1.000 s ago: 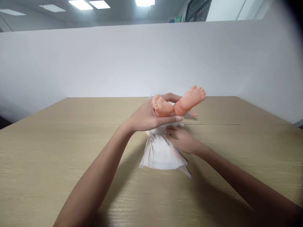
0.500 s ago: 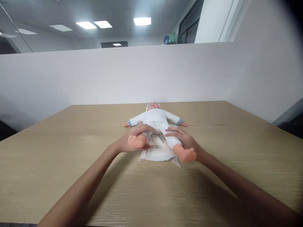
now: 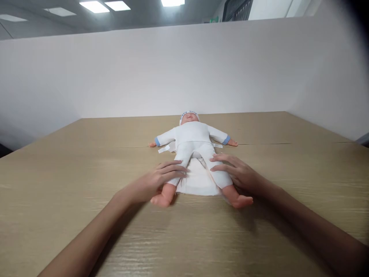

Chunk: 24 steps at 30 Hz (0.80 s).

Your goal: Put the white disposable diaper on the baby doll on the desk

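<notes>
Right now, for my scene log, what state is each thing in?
Doll, lying face up, legs apart
Diaper, spread open beneath the doll, tabs unfastened
Cap, worn by the doll
Left hand, open, resting on one leg
Right hand, open, resting on the other leg
Ceiling lights, on

Left grip (image 3: 161,177), right grip (image 3: 238,172) palm-down, fingers (image 3: 172,168) extended, slightly parted; forearms (image 3: 95,227) angled inward.

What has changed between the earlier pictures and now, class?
The legs of the doll, held up by the left hand at first, have come down and lie apart over the diaper. That hand has let go of one leg; its fingers now rest on the other. The right hand moved from the diaper to the freed leg. The diaper stayed on the table.
</notes>
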### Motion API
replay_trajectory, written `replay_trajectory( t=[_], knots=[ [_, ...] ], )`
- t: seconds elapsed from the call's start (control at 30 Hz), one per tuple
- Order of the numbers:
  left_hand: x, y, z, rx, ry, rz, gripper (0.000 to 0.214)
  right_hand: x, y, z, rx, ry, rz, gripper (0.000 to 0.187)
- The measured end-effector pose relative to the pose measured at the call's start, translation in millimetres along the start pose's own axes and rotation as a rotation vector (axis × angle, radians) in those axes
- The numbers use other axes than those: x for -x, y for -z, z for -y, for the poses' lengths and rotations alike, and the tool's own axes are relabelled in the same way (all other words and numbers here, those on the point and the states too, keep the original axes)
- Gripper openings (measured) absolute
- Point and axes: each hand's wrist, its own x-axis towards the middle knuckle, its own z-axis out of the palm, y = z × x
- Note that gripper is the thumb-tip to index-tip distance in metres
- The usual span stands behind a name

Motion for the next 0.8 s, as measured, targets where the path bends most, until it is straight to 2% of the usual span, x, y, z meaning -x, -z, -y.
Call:
replay_trajectory(
  t=[0.2, 0.37, 0.47, 0.6, 0.63, 0.73, 0.8],
  knots=[
    [0, -2.5, -4, 0.005, 0.037, 0.032, 0.071, 0, -2, 1, 0.020, 0.012, 0.004, 0.038],
    [-1, -2.4, -5, 0.063, 0.081, 0.043, 0.070, 1, 4, 1, -0.057, -0.055, 0.036, 0.038],
    [-3, -1.3, -7, 0.110, 0.122, 0.028, 0.058, 0, 13, 7, -0.125, -0.080, 0.082, 0.041],
    [-8, -3.5, -19, 0.137, 0.164, -0.023, 0.039, -4, 24, 30, -0.102, -0.148, 0.140, 0.027],
    [-10, -5.2, -24, 0.129, 0.192, -0.024, 0.040, -4, 25, 38, -0.070, -0.165, 0.147, 0.029],
    [-15, -12.1, -34, 0.073, 0.286, -0.044, 0.055, -4, 21, 56, 0.056, -0.175, 0.143, 0.054],
    [-18, -16.9, -39, 0.028, 0.328, -0.068, 0.049, -3, 15, 63, 0.131, -0.160, 0.129, 0.065]
  ],
)
